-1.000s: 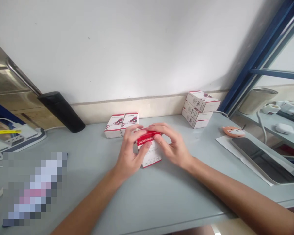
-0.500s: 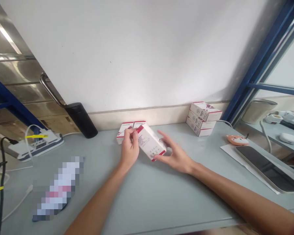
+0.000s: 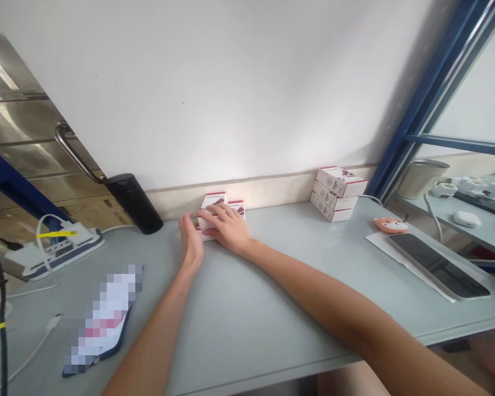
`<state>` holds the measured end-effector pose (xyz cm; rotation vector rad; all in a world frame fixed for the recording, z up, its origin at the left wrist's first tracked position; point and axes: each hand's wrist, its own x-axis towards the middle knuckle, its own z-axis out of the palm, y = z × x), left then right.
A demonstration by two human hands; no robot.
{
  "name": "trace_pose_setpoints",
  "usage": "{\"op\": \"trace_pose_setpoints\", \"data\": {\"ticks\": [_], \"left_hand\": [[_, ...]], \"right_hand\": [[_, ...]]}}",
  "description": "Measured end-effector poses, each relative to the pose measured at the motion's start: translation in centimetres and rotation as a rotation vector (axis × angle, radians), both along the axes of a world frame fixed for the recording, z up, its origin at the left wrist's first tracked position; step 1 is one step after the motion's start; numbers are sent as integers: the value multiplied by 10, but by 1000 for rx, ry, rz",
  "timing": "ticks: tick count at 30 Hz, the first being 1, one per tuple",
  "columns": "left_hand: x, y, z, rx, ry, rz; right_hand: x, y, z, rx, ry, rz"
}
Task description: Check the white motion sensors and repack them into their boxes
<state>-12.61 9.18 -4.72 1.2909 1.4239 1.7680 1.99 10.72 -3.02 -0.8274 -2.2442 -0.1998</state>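
Note:
Several small white-and-red cardboard boxes stand against the wall ahead of me. One box point(image 3: 213, 199) rests on top of another at the left, and a lower box point(image 3: 240, 205) is beside them on the right. My left hand point(image 3: 191, 242) is upright at the left side of these boxes, fingers straight and held flat. Across their front lies my right hand point(image 3: 229, 226), fingers stretched out over the upper box and thumb lower down. It hides much of the boxes, and neither hand is wrapped round one.
Farther right stands a stack of similar boxes point(image 3: 337, 192). A black cylinder point(image 3: 135, 203) and a power strip point(image 3: 64, 250) are at the left, with a blurred-out flat item point(image 3: 103, 324) nearer. A phone point(image 3: 439, 267), paper and an orange animal-shaped item point(image 3: 391, 225) lie right.
The box that was tilted between both hands now sits on the left box by the wall. Both hands moved forward and left, from holding it to lying flat against the boxes.

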Motion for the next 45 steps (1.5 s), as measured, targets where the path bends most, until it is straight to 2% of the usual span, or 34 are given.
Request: {"op": "trace_pose_setpoints", "data": {"ticks": [3, 7, 10, 14, 17, 21, 27, 32, 34, 37, 40, 42, 45], "left_hand": [[8, -8, 2, -46, 101, 19], [15, -19, 8, -93, 212, -36], [16, -20, 10, -99, 277, -41], [14, -16, 6, -94, 319, 8], [14, -14, 3, -70, 330, 63], [13, -13, 1, -27, 337, 98], [2, -5, -2, 7, 341, 4], [-4, -3, -1, -14, 337, 58], [-3, -4, 2, -23, 332, 83], [-1, -6, 5, -36, 322, 113], [1, -6, 4, -36, 321, 148], [1, -4, 2, -28, 342, 180], [-1, -1, -2, -39, 374, 204]], "right_hand": [[5, 4, -11, -106, 80, 101], [43, -5, -8, -208, 25, 152], [69, -8, -8, -246, -26, 71], [84, -4, -15, -484, 126, -153], [85, 0, -19, -586, 156, -159], [85, -1, -20, -577, 173, -104], [93, -1, -16, -565, 158, -38], [91, -4, -15, -500, 74, 33], [90, -7, -9, -450, 64, 26], [105, -11, 11, -312, 54, -1], [152, -14, 37, -28, 20, -141], [195, -16, 48, 97, 80, -362], [256, -16, 48, 148, 119, -699]]}}
